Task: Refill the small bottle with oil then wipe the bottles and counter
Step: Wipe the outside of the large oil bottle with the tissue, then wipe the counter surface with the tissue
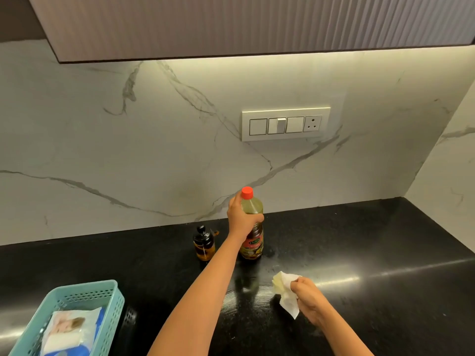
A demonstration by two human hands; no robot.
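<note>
Oil is my worry at this moment. My left hand is closed around the upper part of the big oil bottle, just under its red cap. The bottle stands upright on the black counter, or very near to it; I cannot tell if its bottom touches. The cap is on.

The small bottle stands just beside this hand, on its outer side, a little nearer to me. It has a dark stopper on top and amber oil inside, so I judge the refilling is done.

My right hand is closed on a crumpled white wipe, which already looks a bit yellow. It is low over the counter, nearer to me than the left hand and well apart from both bottles. Between the two hands the counter shows faint smears and a wet shine.

What can go wrong: if the bottle wall is oily, my grip near the neck may slip and the tall bottle may tip against the small one. Also a soaked wipe can spread the oil instead of lifting it. Fresh wipes seem to lie in the blue basket, far on the outer side of my left arm.
</note>
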